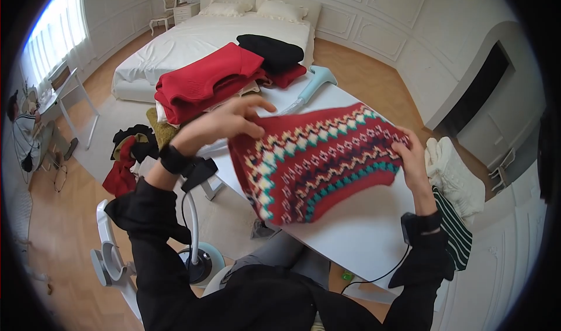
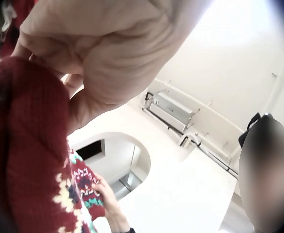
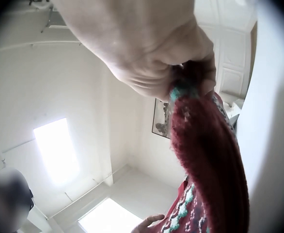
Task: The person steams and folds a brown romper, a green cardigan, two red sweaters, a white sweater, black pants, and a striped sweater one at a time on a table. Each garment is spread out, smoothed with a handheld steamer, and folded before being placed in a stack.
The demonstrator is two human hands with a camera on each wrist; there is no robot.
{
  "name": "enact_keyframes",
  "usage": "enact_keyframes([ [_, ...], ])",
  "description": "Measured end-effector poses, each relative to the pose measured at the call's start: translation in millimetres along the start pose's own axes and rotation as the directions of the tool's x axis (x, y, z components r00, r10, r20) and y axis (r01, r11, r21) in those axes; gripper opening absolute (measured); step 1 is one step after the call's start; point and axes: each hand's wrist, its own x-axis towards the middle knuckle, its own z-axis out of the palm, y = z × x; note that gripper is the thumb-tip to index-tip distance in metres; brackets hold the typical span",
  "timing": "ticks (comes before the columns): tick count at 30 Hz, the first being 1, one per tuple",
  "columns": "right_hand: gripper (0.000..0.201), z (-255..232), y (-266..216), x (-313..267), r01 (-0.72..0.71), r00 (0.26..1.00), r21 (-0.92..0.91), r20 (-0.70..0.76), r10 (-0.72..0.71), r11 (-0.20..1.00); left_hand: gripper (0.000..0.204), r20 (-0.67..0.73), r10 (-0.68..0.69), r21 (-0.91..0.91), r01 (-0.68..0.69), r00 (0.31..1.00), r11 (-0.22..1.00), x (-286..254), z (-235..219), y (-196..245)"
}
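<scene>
A red knitted sweater (image 1: 321,161), patterned in cream, teal and dark zigzag bands, is held folded above the white table (image 1: 374,237). At its upper left corner, my left hand (image 1: 225,123) pinches the knit between thumb and fingers; the left wrist view shows the red fold (image 2: 35,116) at those fingers. My right hand (image 1: 412,158) grips the sweater's right end, thumb on the patterned face. From the right wrist view, that hand's fingers curl round the knit edge (image 3: 190,111), and the cloth hangs down from them.
Behind the sweater lies a light blue handheld steamer (image 1: 318,82). Folded red (image 1: 204,76) and black (image 1: 272,51) clothes are stacked at the far left of the table. White knits (image 1: 453,173) and a striped garment (image 1: 453,226) lie at the right edge. A steamer base (image 1: 204,264) stands on the floor.
</scene>
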Motion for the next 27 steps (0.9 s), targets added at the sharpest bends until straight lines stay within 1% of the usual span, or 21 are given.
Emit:
enact_keyframes([
  [1,0.04,17.5,-7.9,14.8,-0.003,0.999,0.084,0.038,0.0,0.996,0.049,-0.083,0.037,0.066,-0.032,0.996,0.997,1.3,-22.0,0.1],
  [3,0.038,54.8,-32.0,53.2,0.023,0.995,0.196,0.096,-0.043,0.98,0.049,-0.187,0.117,0.153,-0.089,0.975,0.984,3.6,-72.4,3.0],
  [4,0.038,72.8,-46.2,79.1,0.026,0.991,0.252,0.123,-0.059,0.967,0.049,-0.256,0.097,0.187,-0.05,0.962,0.981,2.5,-98.6,10.2],
  [5,0.039,94.3,-62.1,100.3,0.048,0.991,0.335,0.103,-0.087,0.941,0.049,-0.322,0.082,0.221,-0.009,0.943,0.975,0.6,-124.4,19.4],
  [7,0.049,129.6,-90.5,144.1,0.084,0.978,0.516,0.121,-0.17,0.852,0.049,-0.476,0.099,0.206,0.002,0.874,0.979,-3.6,-173.7,32.0],
  [9,0.061,158.2,-98.7,178.5,0.144,0.968,0.562,0.093,-0.235,0.815,0.052,-0.626,0.209,0.333,0.016,0.751,0.943,2.0,-207.8,23.7],
  [10,0.064,165.2,-99.0,175.7,0.109,0.973,0.507,0.122,-0.196,0.855,0.057,-0.547,0.28,0.444,-0.01,0.789,0.896,6.1,-228.1,6.3],
  [11,0.067,170.0,-97.2,168.5,0.072,0.977,0.447,0.148,-0.153,0.891,0.058,-0.506,0.37,0.598,0.007,0.779,0.802,11.0,-237.9,-13.5],
  [12,0.067,172.4,-88.6,161.3,0.042,0.973,0.372,0.195,-0.122,0.927,0.058,-0.445,0.32,0.651,0.057,0.836,0.757,16.1,-236.9,-27.1],
  [13,0.067,170.1,-75.5,154.1,0.012,0.953,0.278,0.288,-0.095,0.961,0.059,-0.385,0.259,0.702,0.099,0.886,0.705,17.6,-233.1,-39.0],
  [14,0.067,164.2,-59.3,146.5,-0.011,0.925,0.175,0.375,-0.057,0.984,0.056,-0.35,0.086,0.636,0.169,0.933,0.753,20.7,-217.2,-47.2],
  [15,0.061,159.5,-42.6,136.9,-0.033,0.915,0.122,0.403,-0.019,0.992,0.054,-0.295,-0.088,0.569,0.249,0.951,0.784,24.7,-196.7,-54.2],
  [16,0.056,153.8,-27.6,124.8,-0.054,0.904,0.069,0.428,0.02,0.996,0.054,-0.289,-0.088,0.569,0.245,0.953,0.785,28.1,-182.1,-63.1],
  [17,0.05,145.6,-16.3,109.5,-0.087,0.889,0.042,0.455,0.058,0.995,0.051,-0.358,0.075,0.801,0.265,0.931,0.536,32.1,-169.2,-72.1],
  [18,0.044,138.4,-9.6,93.1,-0.117,0.872,0.012,0.479,0.097,0.993,0.048,-0.36,0.254,0.925,0.308,0.897,0.224,33.9,-159.7,-76.2],
  [19,0.044,132.4,-3.5,77.7,-0.123,0.877,0.009,0.469,0.104,0.992,0.048,-0.35,0.255,0.928,0.296,0.901,0.227,33.9,-155.9,-76.2],
  [21,0.039,113.5,3.4,47.2,-0.121,0.816,-0.159,0.547,0.19,0.98,0.044,-0.411,0.207,0.904,0.367,0.888,0.219,37.8,-143.8,-67.3],
  [22,0.039,103.6,11.0,32.8,-0.145,0.831,-0.167,0.514,0.211,0.975,0.042,-0.404,0.2,0.904,0.357,0.893,0.236,39.1,-144.2,-67.2],
  [24,0.038,84.1,28.2,2.4,-0.045,0.781,-0.189,0.605,0.152,0.981,0.042,-0.414,0.2,0.894,0.356,0.888,0.273,43.1,-149.7,-76.2],
  [25,0.038,72.5,29.5,-14.1,-0.084,0.815,-0.203,0.55,0.184,0.976,0.042,-0.376,0.248,0.912,0.309,0.893,0.27,44.0,-155.3,-82.2],
  [27,0.038,49.8,29.6,-44.8,0.039,0.8,-0.336,0.575,0.173,0.941,0.04,-0.371,0.233,0.91,0.302,0.899,0.284,42.1,-150.7,-75.7],
])
